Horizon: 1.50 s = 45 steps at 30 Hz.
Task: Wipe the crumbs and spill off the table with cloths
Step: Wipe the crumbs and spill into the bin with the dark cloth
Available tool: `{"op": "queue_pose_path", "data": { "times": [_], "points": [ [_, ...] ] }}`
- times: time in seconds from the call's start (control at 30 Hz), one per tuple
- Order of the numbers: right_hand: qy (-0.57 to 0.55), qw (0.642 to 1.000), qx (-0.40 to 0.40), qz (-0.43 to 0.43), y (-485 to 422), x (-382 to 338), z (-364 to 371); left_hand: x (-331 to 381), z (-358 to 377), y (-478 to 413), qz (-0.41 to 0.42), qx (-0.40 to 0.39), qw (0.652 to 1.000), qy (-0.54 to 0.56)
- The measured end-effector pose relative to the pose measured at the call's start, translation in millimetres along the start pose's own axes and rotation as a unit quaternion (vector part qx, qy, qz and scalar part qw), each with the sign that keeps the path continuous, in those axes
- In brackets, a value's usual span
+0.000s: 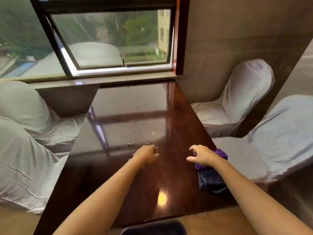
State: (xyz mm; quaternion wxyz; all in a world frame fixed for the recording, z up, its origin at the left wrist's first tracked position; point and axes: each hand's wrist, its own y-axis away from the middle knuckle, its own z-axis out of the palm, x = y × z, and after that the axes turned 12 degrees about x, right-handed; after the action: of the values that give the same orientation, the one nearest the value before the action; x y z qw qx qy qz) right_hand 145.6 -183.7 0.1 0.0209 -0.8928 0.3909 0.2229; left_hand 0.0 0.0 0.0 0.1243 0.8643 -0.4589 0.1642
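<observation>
A glossy dark wooden table (128, 107) runs from me toward the window. Small pale crumbs (131, 143) lie scattered near its middle, just beyond my left hand (147, 155), whose fingers are curled into a loose fist over the tabletop; a few crumbs show at its fingertips. My right hand (202, 155) hovers with fingers spread, open, above a purple cloth (221, 154) at the table's right edge. A folded dark blue cloth (210, 181) lies just nearer to me, partly under my right forearm. No spill is clearly visible.
White-covered chairs stand on both sides: one at the left (25, 133), two at the right (242, 99) (274, 136). A window (110, 39) and its sill close off the far end. A dark object (154, 228) sits at the near edge.
</observation>
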Motion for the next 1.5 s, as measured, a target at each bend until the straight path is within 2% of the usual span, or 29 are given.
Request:
{"op": "queue_pose_path", "data": {
  "times": [0.23,0.37,0.53,0.73,0.87,1.1,1.27,1.5],
  "points": [
    [-0.023,0.997,-0.018,0.072,41,60,44,32,90,23,-0.004,-0.052,0.998,0.031],
    [-0.009,0.995,0.022,0.096,51,91,57,59,127,31,0.006,-0.06,0.997,0.052],
    [0.065,0.989,0.103,0.088,51,129,62,95,159,29,0.04,-0.058,0.996,0.054],
    [0.119,0.991,0.056,0.037,48,165,78,124,191,21,0.09,-0.04,0.994,0.037],
    [0.096,0.991,0.097,0.0,46,183,82,128,212,15,0.109,-0.019,0.994,0.008],
    [0.05,0.978,0.192,-0.061,32,183,82,136,228,11,0.08,0.069,0.994,0.029],
    [0.024,0.984,0.153,-0.09,28,166,71,128,215,9,0.069,0.113,0.989,0.066],
    [-0.101,0.983,0.101,-0.119,17,107,72,83,172,18,0.028,0.203,0.973,0.111]
  ]
}}
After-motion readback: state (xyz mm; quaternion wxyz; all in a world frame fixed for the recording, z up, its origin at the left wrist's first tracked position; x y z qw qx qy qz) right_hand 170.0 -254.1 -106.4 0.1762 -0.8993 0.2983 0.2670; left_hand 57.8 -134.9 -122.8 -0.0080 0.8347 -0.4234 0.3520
